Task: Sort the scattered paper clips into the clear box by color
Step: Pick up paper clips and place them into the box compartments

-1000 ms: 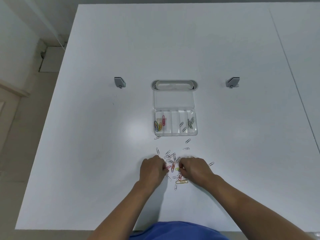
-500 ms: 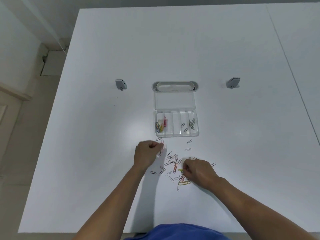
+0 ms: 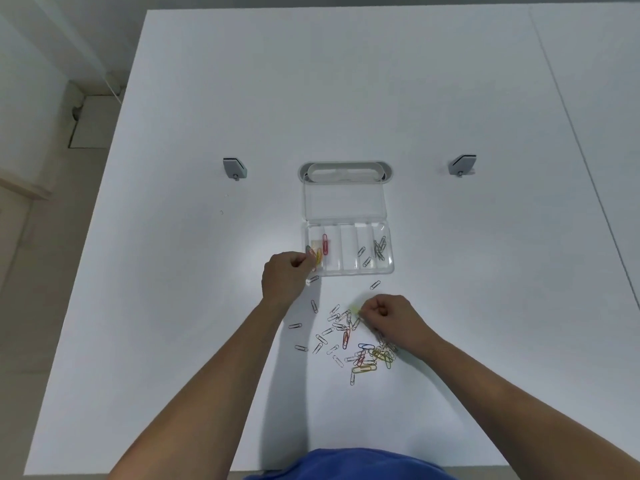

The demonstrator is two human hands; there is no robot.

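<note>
- Two bare hands over the white table (image 3: 207,98): left hand (image 3: 283,279), fingers curled, at the clear plastic compartment box (image 3: 349,250)'s left end; can't tell what it's pinching.
- Right hand (image 3: 391,318) pinches a yellow-green clip (image 3: 355,310) above the scattered colored paper clips (image 3: 349,344).

White table (image 3: 346,81) fills most of frame; seam line runs down its right side. Oval grey cable port (image 3: 345,171) at centre, slightly above middle. Two small grey brackets: left bracket (image 3: 234,168) and right bracket (image 3: 463,164), level with port, well apart. Blue shirt (image 3: 349,465) at bottom edge. Beige floor (image 3: 31,271) along left side.
</note>
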